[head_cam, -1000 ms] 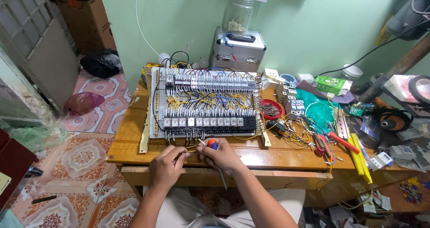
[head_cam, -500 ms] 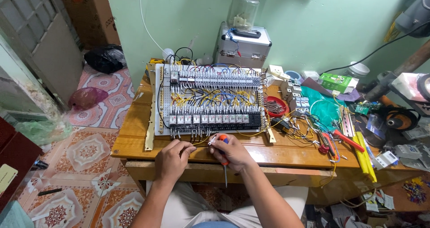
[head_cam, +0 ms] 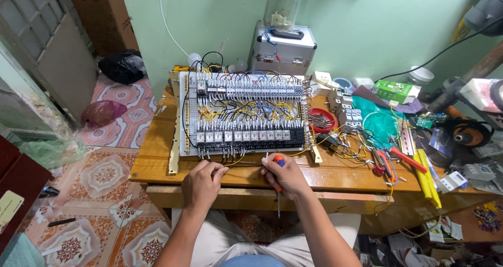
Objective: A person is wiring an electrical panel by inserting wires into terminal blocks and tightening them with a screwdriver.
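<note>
A worn, honey-coloured wooden tabletop [head_cam: 157, 162] stands against a pale green wall. At its centre lies a white rectangular wiring panel [head_cam: 242, 115] packed with rows of relays and yellow, blue and black wires. Behind it sits a silver metal case [head_cam: 284, 49]. To the right lie a round red dish of screws [head_cam: 320, 120], a green cardboard box [head_cam: 394, 90], red-handled pliers [head_cam: 381, 165], a loose tangle of yellow and white wires [head_cam: 348, 146] and a long yellow spirit level [head_cam: 427, 177].
</note>
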